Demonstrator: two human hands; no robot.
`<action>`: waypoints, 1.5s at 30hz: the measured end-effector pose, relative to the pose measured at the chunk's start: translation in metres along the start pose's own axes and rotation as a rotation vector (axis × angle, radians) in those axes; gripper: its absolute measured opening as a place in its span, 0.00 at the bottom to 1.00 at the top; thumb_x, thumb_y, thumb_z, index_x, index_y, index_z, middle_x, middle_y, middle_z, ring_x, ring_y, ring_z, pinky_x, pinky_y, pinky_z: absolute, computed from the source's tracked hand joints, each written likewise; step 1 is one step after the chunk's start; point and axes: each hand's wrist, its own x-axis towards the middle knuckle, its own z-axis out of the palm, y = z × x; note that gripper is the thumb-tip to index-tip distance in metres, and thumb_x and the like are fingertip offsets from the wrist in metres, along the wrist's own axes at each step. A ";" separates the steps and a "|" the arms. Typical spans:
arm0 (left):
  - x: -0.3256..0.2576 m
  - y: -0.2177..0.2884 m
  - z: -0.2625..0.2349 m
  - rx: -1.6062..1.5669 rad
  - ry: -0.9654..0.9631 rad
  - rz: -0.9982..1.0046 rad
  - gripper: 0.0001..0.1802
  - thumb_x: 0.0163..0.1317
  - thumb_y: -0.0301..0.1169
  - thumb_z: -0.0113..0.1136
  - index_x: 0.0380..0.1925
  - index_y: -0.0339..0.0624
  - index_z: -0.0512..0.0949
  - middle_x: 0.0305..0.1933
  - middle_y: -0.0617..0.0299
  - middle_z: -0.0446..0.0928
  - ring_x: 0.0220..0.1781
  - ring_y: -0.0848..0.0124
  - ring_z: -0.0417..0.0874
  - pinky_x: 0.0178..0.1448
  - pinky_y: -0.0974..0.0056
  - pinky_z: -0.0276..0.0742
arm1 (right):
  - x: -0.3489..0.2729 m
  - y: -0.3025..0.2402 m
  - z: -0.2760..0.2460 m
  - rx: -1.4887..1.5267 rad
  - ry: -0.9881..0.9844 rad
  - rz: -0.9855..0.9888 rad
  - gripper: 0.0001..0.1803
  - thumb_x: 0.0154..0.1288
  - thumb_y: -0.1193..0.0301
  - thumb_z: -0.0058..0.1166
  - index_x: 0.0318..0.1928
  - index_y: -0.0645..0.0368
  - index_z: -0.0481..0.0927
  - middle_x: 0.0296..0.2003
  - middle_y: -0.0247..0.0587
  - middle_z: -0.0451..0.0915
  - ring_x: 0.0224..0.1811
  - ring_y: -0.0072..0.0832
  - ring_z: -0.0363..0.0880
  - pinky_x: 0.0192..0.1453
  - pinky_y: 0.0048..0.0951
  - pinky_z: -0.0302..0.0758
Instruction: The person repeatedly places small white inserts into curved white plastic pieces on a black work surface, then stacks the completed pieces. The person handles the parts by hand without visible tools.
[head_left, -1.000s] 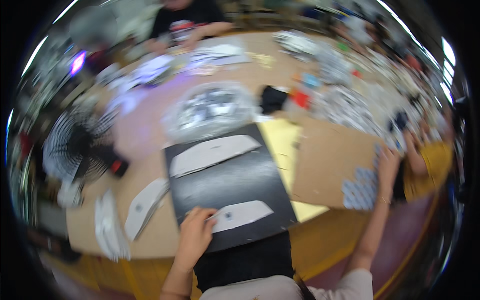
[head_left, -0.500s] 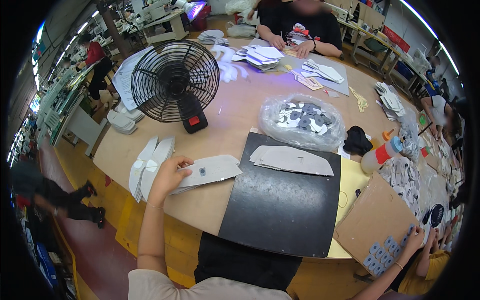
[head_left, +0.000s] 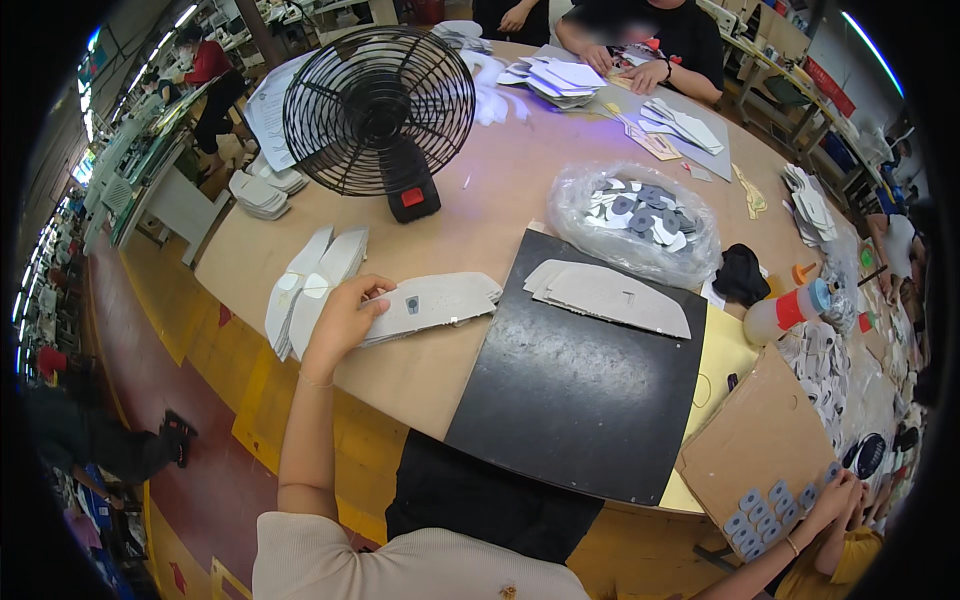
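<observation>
1. The person's left hand lay on the near-left part of the round tan work table, its fingers curled together over the left end of a long, flat, pale grey cut piece of stiff sheet.
2. That piece ran crosswise, its long axis pointing from the hand toward the right, and its far end stopped just short of the black rectangular mat. It seemed to sit on top of one or two like pieces; how many I could not tell.
3. Just to the left of the hand, touching or nearly so, a fanned stack of white curved pieces stood toward the table's left edge.
4. The left hand was plainly the nearer one. The right hand was well apart at the near-right edge, fingertips on a sheet of small grey-blue round stickers at the corner of a brown cardboard panel. Whether it pinched one I could not tell.
5. On the mat's far edge lay another grey curved piece, untouched, with a clear plastic bag of small parts behind it and a black table fan beyond the left hand.
</observation>
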 end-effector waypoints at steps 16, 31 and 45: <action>0.001 0.000 0.005 0.204 0.041 0.117 0.32 0.56 0.38 0.77 0.60 0.38 0.81 0.64 0.48 0.75 0.58 0.54 0.82 0.64 0.56 0.77 | -0.092 -0.249 -0.084 0.838 -0.254 -0.068 0.09 0.80 0.69 0.54 0.44 0.64 0.78 0.37 0.34 0.77 0.40 0.21 0.73 0.48 0.24 0.74; 0.024 0.065 0.032 0.312 -0.304 0.234 0.54 0.48 0.31 0.80 0.77 0.45 0.64 0.70 0.45 0.74 0.70 0.48 0.75 0.73 0.53 0.70 | -0.226 -0.448 -0.079 1.141 -0.762 -0.399 0.09 0.69 0.78 0.60 0.48 0.61 0.86 0.38 0.44 0.83 0.35 0.35 0.83 0.42 0.30 0.79; -0.089 0.226 -0.008 -0.998 -0.248 1.362 0.19 0.58 0.33 0.72 0.48 0.37 0.83 0.52 0.53 0.81 0.52 0.57 0.83 0.56 0.57 0.78 | -0.238 -0.451 -0.065 1.084 -0.671 -0.322 0.12 0.68 0.75 0.65 0.51 0.63 0.85 0.55 0.51 0.74 0.53 0.43 0.79 0.58 0.37 0.77</action>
